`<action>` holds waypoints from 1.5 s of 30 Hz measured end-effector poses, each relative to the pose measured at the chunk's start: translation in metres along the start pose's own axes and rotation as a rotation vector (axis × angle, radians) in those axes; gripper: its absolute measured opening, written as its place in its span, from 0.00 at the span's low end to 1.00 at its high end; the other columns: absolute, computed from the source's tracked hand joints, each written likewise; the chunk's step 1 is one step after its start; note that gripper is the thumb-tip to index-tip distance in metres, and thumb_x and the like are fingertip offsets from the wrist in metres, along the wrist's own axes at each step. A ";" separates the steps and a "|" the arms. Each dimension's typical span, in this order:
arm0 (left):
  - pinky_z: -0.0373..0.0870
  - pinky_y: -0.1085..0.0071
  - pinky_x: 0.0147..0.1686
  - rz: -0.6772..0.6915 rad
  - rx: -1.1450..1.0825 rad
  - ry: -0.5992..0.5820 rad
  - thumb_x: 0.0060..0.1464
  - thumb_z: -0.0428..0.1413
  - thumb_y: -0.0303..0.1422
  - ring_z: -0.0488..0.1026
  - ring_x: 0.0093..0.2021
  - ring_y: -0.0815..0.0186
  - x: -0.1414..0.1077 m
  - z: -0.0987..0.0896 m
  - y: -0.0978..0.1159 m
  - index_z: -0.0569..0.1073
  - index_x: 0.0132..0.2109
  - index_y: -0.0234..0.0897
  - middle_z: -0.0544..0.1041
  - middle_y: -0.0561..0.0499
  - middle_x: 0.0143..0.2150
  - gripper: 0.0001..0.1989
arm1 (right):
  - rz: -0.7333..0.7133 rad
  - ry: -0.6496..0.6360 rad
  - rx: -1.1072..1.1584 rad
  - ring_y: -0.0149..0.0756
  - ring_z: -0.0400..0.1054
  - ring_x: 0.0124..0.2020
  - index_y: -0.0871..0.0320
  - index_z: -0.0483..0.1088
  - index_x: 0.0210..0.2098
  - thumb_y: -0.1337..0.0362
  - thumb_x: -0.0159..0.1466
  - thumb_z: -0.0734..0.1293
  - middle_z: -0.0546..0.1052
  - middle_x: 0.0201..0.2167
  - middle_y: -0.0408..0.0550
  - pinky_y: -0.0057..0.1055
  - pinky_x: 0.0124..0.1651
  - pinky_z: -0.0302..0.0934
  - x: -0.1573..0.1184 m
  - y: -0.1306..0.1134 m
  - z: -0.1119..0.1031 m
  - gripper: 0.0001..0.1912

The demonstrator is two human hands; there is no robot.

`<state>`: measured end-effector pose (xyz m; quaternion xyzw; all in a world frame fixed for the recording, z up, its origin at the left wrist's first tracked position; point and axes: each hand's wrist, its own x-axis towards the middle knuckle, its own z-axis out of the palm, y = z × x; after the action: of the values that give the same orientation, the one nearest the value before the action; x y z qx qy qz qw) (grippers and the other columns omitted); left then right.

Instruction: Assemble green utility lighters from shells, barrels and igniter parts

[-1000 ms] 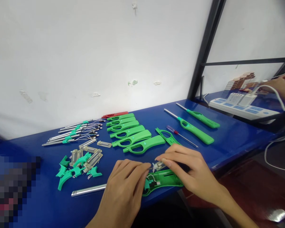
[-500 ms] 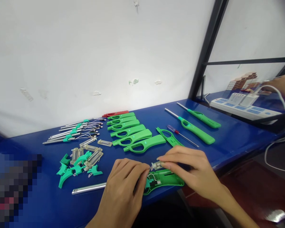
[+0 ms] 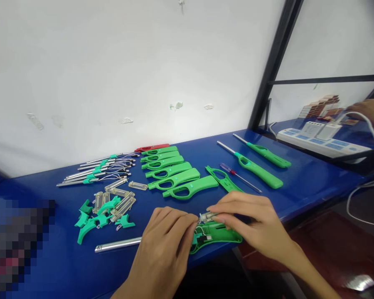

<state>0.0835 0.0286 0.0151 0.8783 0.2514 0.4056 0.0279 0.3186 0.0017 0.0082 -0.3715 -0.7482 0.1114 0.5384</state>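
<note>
My right hand [image 3: 252, 218] pinches a clear gas tank [image 3: 207, 217] between thumb and fingers, just above an opened green lighter shell half [image 3: 227, 233]. My left hand [image 3: 165, 241] bends over the front of that lighter, fingertips pressed together at the tank's nozzle end. What these fingertips pinch is hidden. Inside the shell lie a black igniter part [image 3: 204, 238], white wires and a teal trigger piece. A silver lighter tube [image 3: 118, 245] sticks out leftward from under my left hand. Behind my right hand lies another green shell half [image 3: 226, 180].
Left on the blue table [image 3: 65, 270] lie teal triggers [image 3: 89, 229], clear tanks [image 3: 123, 206] and wired tubes [image 3: 90, 170]. Several green shells [image 3: 191, 187] and a red one [image 3: 152, 148] stand behind. Rightward are a screwdriver [image 3: 241, 177], two lighters [image 3: 262, 172], a power strip [image 3: 324, 143] and another person's hand [image 3: 369, 112].
The view has shifted very slightly. Both hands keep nearly the same pose, with the gas tank still held above the shell.
</note>
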 end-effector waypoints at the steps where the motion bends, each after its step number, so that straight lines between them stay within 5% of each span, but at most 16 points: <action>1: 0.68 0.65 0.44 -0.002 0.003 -0.003 0.70 0.55 0.20 0.76 0.38 0.64 0.000 0.000 0.000 0.74 0.49 0.39 0.82 0.52 0.41 0.09 | -0.001 -0.003 0.001 0.36 0.82 0.35 0.51 0.85 0.48 0.68 0.70 0.74 0.87 0.37 0.45 0.28 0.38 0.77 0.000 0.000 0.000 0.09; 19: 0.65 0.66 0.45 -0.048 0.013 0.045 0.69 0.58 0.21 0.76 0.39 0.66 0.000 0.001 -0.001 0.75 0.48 0.39 0.83 0.56 0.41 0.08 | 0.024 0.027 -0.081 0.34 0.81 0.40 0.52 0.83 0.47 0.71 0.71 0.73 0.86 0.40 0.43 0.28 0.47 0.75 -0.004 0.000 0.004 0.09; 45: 0.65 0.66 0.45 -0.047 -0.021 -0.014 0.70 0.55 0.19 0.73 0.38 0.65 -0.001 0.002 0.001 0.73 0.47 0.38 0.80 0.54 0.41 0.09 | -0.033 0.001 -0.052 0.31 0.82 0.39 0.56 0.85 0.48 0.71 0.69 0.74 0.87 0.40 0.45 0.22 0.45 0.75 -0.003 0.002 0.000 0.10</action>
<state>0.0851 0.0276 0.0137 0.8746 0.2675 0.4014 0.0481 0.3202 0.0009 0.0053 -0.3729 -0.7567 0.0828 0.5305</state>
